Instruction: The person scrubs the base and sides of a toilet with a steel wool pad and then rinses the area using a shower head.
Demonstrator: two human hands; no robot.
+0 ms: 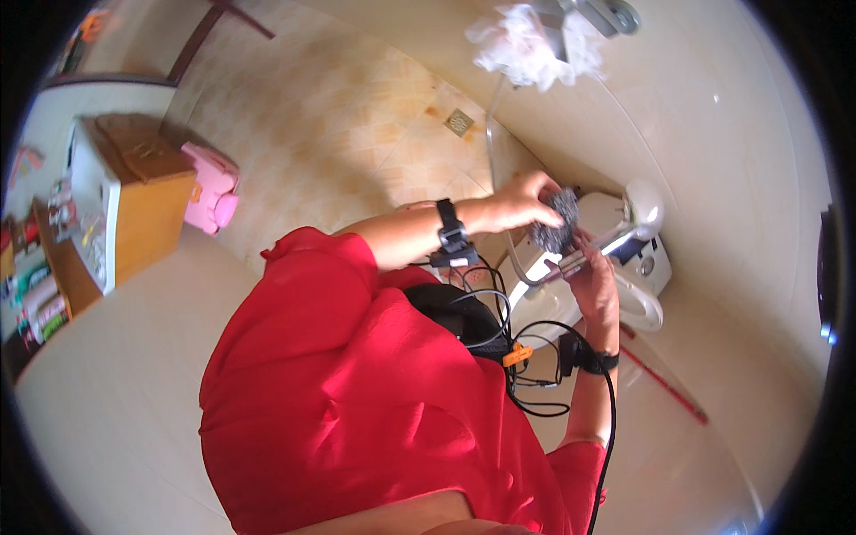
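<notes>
My left hand is closed on a dark grey, fuzzy scrubbing pad, thumb and fingers pressed to its sides. Close beside it, my right hand grips the handle of a hand shower with a round white head. Its hose loops from the handle's lower end up along the wall. Fingertips of my right hand come close to the pad; whether they touch it I cannot tell. Both hands are above white toilet-like ceramic ware, partly hidden by my arms and cables.
Black cables hang between my arms. A red stick lies by the right wall. A floor drain sits ahead, and white mesh hangs at the upper wall. To the left stand a wooden cabinet and a pink plastic stool.
</notes>
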